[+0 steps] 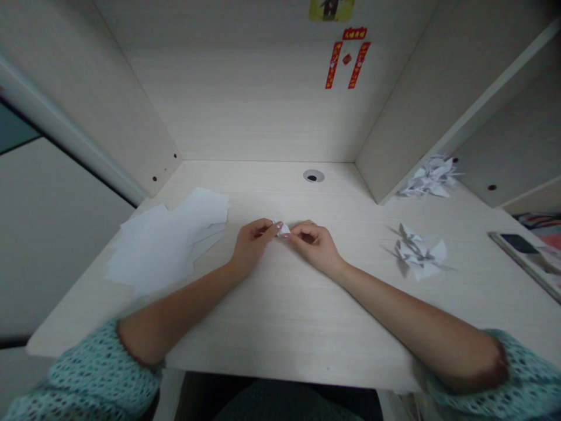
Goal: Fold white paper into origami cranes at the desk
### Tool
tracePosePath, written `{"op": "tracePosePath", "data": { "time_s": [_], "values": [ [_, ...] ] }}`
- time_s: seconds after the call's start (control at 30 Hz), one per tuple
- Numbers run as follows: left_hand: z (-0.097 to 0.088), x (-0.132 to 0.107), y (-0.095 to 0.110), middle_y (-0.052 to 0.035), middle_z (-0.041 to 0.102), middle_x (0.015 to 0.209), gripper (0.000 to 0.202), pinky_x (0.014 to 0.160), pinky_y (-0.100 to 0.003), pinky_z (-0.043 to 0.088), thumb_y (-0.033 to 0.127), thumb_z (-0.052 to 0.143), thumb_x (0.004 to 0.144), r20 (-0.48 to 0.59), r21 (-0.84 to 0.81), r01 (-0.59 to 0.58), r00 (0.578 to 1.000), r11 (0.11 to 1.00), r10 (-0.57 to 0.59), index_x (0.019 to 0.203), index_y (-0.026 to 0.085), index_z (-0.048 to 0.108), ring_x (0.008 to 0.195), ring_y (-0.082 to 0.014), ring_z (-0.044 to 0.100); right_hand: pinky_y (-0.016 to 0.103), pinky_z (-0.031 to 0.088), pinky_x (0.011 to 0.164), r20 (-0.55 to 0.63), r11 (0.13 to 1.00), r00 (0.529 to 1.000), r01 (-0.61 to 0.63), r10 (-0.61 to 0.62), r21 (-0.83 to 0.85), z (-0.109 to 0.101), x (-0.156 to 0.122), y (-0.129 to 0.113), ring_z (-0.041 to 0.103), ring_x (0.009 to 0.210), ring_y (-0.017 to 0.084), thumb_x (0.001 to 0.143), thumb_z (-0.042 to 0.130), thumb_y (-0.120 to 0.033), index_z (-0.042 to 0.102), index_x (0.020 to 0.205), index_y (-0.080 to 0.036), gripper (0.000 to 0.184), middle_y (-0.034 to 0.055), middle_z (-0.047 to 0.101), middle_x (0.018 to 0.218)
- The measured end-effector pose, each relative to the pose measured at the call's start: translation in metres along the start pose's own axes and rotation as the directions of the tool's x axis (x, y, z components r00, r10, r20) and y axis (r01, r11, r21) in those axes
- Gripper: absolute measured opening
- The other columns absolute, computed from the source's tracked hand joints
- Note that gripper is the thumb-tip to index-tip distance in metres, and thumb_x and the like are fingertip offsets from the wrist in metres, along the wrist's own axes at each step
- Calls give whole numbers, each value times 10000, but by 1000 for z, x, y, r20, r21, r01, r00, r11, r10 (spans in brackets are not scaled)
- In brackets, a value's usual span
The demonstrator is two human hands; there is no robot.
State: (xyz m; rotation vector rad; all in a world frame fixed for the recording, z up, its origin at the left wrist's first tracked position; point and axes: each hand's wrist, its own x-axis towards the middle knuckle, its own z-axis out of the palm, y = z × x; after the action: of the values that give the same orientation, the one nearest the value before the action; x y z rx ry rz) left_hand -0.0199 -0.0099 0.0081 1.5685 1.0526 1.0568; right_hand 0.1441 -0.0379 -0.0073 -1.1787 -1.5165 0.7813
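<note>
Both hands meet over the middle of the desk around a small folded piece of white paper. My left hand pinches its left side between thumb and fingers. From the other side, my right hand grips it with thumb and fingertips closed. The fingers cover much of the paper, so its full shape is hidden. To the left lie several loose white paper sheets, overlapping and partly under my left forearm. Several folded white paper pieces with pointed tips rest right of my right hand.
A larger heap of folded paper pieces sits behind, beside the upright divider panel. At the right edge lies a flat object with a dark rectangle. A round cable hole is near the back panel, which bears red stickers.
</note>
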Motion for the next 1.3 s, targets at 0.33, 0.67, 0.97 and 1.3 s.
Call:
{"op": "tracePosePath", "data": {
  "time_s": [0.33,0.67,0.97,1.3],
  "values": [
    [0,1,1,-46,692,802,294,621,-238,384,431,613,787,-16,-91,37,999,995,-39,691,164,688,676,-129,527,287,386,598,40,999,999,-22,20,48,-2,1,-2,541,666,158,754,684,-394,711,679,-204,206,34,646,664],
    [0,0,0,1,622,632,290,600,-234,378,409,635,782,-71,-97,-13,997,995,6,620,169,656,615,-107,506,296,413,606,22,999,999,-28,27,22,0,0,-1,562,654,162,762,683,-395,709,684,-203,209,37,662,679],
    [2,1,0,1,635,632,316,598,-236,406,470,644,754,-116,-98,24,993,995,-35,636,178,669,615,-115,535,367,477,810,-61,926,958,252,-280,-282,-3,-7,-13,625,852,213,710,747,-421,693,1049,-240,388,59,719,910],
    [3,0,6,2,609,604,344,604,-240,397,481,644,740,-106,-56,50,993,997,-56,589,171,647,601,-114,498,370,489,787,-55,954,985,146,-166,-262,-2,-8,-12,633,821,209,795,675,-355,713,1043,-281,262,42,730,868]
  ]
}}
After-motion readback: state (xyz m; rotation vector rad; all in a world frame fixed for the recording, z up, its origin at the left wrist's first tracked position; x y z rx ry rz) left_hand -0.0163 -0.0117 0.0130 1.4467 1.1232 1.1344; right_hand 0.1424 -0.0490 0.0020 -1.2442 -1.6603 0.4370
